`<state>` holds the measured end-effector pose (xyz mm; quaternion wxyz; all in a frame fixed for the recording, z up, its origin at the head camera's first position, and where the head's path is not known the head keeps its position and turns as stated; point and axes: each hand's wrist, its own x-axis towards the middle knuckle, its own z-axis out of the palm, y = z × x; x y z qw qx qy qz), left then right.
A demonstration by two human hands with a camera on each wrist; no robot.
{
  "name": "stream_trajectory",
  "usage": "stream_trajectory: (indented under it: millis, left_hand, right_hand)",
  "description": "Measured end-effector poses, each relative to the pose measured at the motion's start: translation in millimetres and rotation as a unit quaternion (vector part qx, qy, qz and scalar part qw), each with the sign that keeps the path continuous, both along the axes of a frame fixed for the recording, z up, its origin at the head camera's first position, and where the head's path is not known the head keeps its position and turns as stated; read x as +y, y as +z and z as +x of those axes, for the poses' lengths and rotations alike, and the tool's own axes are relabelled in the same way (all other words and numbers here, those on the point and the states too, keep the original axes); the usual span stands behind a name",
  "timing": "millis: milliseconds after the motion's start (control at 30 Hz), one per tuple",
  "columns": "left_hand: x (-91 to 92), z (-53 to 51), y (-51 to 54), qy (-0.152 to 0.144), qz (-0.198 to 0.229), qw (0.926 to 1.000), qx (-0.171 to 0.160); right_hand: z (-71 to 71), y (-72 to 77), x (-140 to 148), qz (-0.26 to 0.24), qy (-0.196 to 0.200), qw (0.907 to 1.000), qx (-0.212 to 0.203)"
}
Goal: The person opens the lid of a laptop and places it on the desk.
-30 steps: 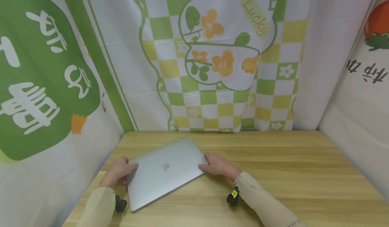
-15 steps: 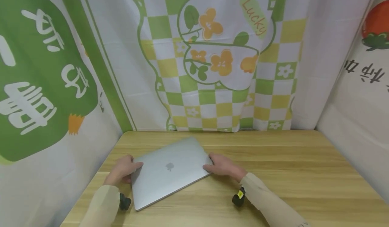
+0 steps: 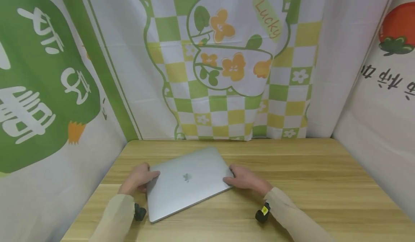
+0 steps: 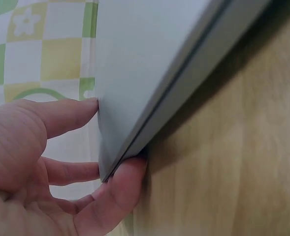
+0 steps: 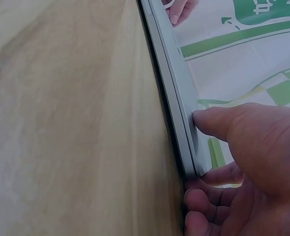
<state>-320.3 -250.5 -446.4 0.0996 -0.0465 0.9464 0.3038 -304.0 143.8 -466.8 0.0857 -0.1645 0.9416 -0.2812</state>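
Note:
A closed silver laptop (image 3: pixel 191 184) lies at a slant over the wooden table, its lid with the logo facing up. The left hand (image 3: pixel 138 179) grips its left side, thumb on the lid; in the left wrist view the fingers of that hand (image 4: pixel 51 162) reach under the edge of the laptop (image 4: pixel 130 64). At the right side the right hand (image 3: pixel 247 179) pinches the corner, thumb on top. The right wrist view shows the right hand (image 5: pixel 253 162) with curled fingers below the corner of the laptop (image 5: pixel 177 98).
The wooden table (image 3: pixel 301 184) extends to the right of the laptop. Behind it hangs a checkered green and yellow cloth (image 3: pixel 227 105), with printed white cloth walls at left (image 3: pixel 113 126) and right (image 3: pixel 373 126). A small black device (image 3: pixel 139 212) sits at the left wrist, another (image 3: pixel 263 212) at the right.
Both hands and the laptop between them have shifted to the right in the head view. The view itself has also turned slightly right. Both grips stay the same.

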Motion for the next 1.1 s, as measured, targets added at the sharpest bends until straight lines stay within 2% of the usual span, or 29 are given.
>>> stream_trajectory:
  millis: [433,767,1100]
  left_hand:
    - [13.4,-3.5,2.7,-0.015,0.001,0.9999,0.004]
    - [28.2,-9.2,-3.0,-0.005,0.006,1.0,-0.001]
    - [36.3,-13.4,-4.1,-0.006,0.011,0.9998,0.013]
  right_hand:
    - [3.2,-3.8,14,-0.013,-0.017,0.9998,-0.004]
    - [10.3,-0.9,26,-0.019,-0.03,0.9994,-0.002]
    - [11.3,2.6,33,-0.027,-0.037,0.9989,-0.006]
